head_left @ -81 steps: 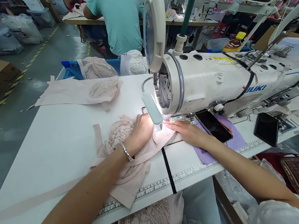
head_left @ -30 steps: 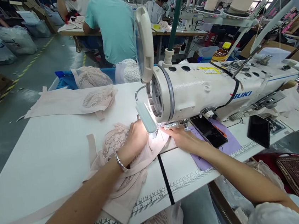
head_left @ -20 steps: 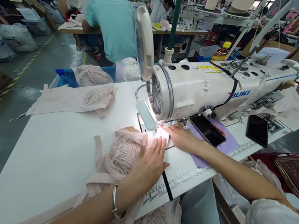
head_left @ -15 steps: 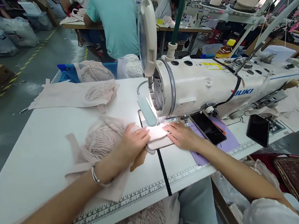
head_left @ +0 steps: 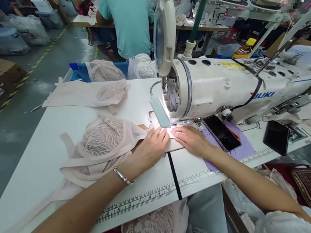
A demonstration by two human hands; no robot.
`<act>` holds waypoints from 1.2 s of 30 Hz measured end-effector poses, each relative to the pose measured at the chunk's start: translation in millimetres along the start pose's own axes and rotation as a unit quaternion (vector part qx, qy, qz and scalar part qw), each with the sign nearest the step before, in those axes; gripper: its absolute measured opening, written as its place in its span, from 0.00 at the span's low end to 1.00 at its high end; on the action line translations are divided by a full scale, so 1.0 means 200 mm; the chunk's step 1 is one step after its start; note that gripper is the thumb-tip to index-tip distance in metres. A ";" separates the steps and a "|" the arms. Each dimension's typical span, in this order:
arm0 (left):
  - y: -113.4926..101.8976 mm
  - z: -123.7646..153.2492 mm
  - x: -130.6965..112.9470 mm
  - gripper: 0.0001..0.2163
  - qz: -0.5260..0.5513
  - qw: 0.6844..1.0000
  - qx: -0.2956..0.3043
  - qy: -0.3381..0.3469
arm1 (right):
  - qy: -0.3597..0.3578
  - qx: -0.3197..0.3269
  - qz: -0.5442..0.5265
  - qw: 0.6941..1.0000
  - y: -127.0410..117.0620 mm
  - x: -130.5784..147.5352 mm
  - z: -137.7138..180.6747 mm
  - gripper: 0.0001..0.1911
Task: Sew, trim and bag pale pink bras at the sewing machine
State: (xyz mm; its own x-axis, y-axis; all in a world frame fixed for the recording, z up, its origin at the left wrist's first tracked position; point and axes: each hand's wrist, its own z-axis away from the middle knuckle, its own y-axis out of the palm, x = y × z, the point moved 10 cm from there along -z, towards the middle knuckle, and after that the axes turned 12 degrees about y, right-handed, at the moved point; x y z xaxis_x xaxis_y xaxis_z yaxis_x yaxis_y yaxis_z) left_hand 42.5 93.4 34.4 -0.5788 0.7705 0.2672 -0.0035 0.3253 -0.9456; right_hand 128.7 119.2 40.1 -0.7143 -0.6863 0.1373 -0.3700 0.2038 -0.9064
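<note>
Beneath the fingertips of the left hand [head_left: 153, 146] and the right hand [head_left: 193, 140], one lit end of a pale pink garment [head_left: 88, 164] lies on the bench [head_left: 37, 151]; the rest spreads left of the left hand, lace cup [head_left: 103, 136] uppermost, with a long strip [head_left: 22, 223] trailing off farther left. Both hands rest palm down, fingers stretched out on the cloth, tips close together; the thumbs are hidden, so whether either hand pinches the cloth cannot be told. Just above the fingertips hangs a small lamp [head_left: 160, 112], and beyond the right hand stands a white sewing machine [head_left: 207, 85]. Right of the right hand, a phone [head_left: 224, 133] lies on a purple sheet [head_left: 244, 151], with a dark device [head_left: 276, 137] farther right. Nearer the body than the left hand, a ruler [head_left: 142, 199] runs along the bench edge, crossed by a black strip [head_left: 174, 175]. Beyond the left hand lies another pink piece [head_left: 69, 94], then a blue bin [head_left: 77, 71] with lace cups. Well beyond both hands, a person [head_left: 130, 21] in a teal shirt is at another bench [head_left: 92, 23].
</note>
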 end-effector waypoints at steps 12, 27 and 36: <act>-0.11 -0.01 0.00 0.12 0.019 0.989 -0.140 0.039 | -0.001 -0.041 0.004 0.999 -0.04 0.02 0.00 0.10; -0.08 0.00 -0.02 0.13 0.047 0.994 -0.088 0.034 | 0.000 -0.010 -0.127 0.992 -0.08 -0.02 0.01 0.18; 0.01 0.07 0.01 0.18 0.079 0.996 -0.047 0.016 | -0.021 0.007 -0.085 0.996 -0.04 -0.02 0.05 0.22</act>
State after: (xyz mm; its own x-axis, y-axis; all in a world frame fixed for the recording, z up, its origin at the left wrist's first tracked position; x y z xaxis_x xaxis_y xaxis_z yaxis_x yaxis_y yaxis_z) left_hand 30.4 88.7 29.8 -0.5401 0.8324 0.1243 0.1621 0.2478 -0.9552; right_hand 140.5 112.8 42.9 -0.6162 -0.7386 0.2735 -0.4758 0.0723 -0.8766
